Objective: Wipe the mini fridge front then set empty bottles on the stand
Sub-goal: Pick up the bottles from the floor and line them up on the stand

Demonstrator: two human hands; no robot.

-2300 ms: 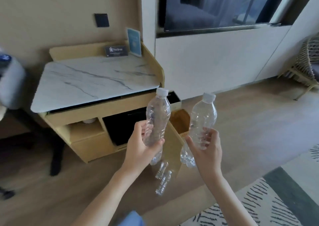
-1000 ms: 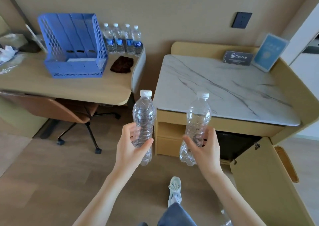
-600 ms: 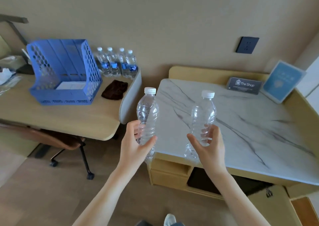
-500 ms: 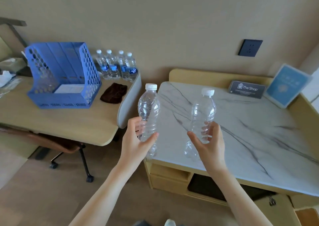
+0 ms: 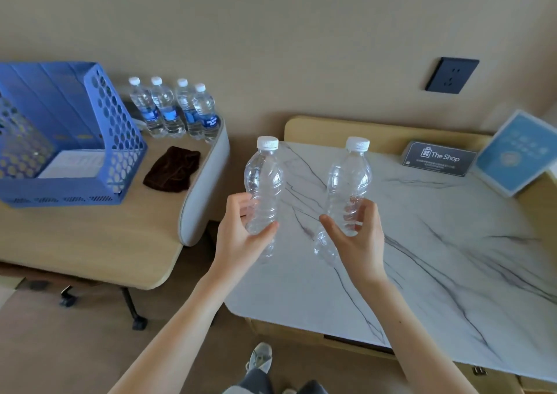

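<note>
I hold two clear empty plastic bottles with white caps, both upright. My left hand (image 5: 241,237) grips the left bottle (image 5: 263,179) around its lower half, at the left edge of the marble-topped stand (image 5: 437,261). My right hand (image 5: 358,243) grips the right bottle (image 5: 349,182) over the stand's near-left part. Both bottle bases hang above the marble, not touching it. The mini fridge under the stand is almost wholly hidden.
A dark "The Shop" sign (image 5: 438,158) and a blue card (image 5: 515,155) stand at the stand's back right. On the wooden desk (image 5: 90,243) to the left are a blue file rack (image 5: 60,134), several labelled water bottles (image 5: 177,110) and a brown cloth (image 5: 173,169).
I have risen from the fridge and turned towards the stand. Both hands carried the bottles up and forward, from in front of the cabinet to over the marble top.
</note>
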